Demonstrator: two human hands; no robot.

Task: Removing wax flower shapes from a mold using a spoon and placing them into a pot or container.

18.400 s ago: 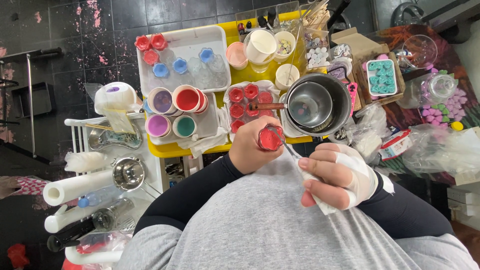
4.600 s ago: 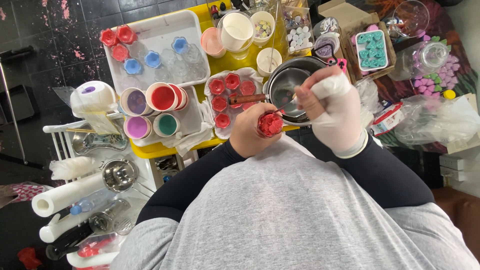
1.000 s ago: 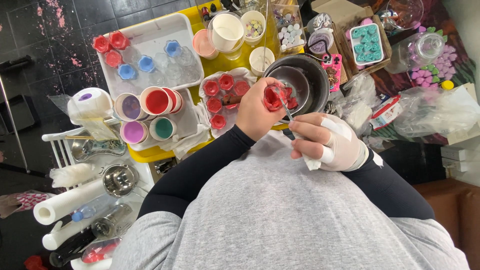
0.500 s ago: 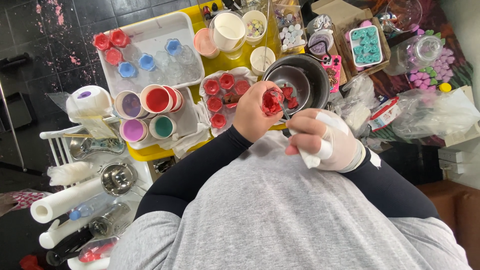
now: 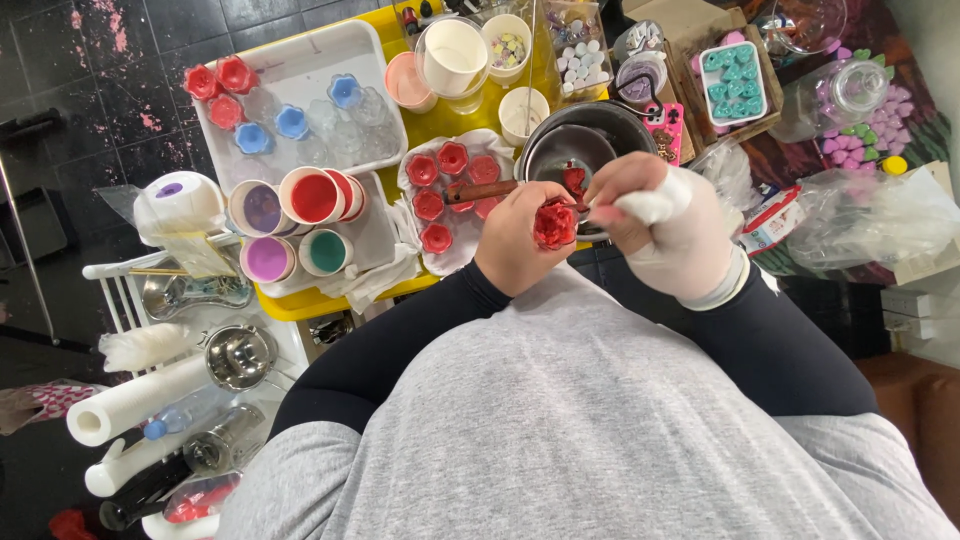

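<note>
Yellow table (image 5: pixel 470 112): white trays (image 5: pixel 300 65), cups (image 5: pixel 452 55), metal pot (image 5: pixel 575 150).

Half a second ago the right hand (image 5: pixel 672 235) sat below and apart from the red mould (image 5: pixel 554 224). It has since risen, its fingertips (image 5: pixel 608 212) touching the mould in the left hand (image 5: pixel 520 245), just beside the pot (image 5: pixel 578 150).

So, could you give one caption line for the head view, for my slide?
Left hand holds a red flower-shaped piece while the bandaged right hand works on it above a metal pot.
</note>
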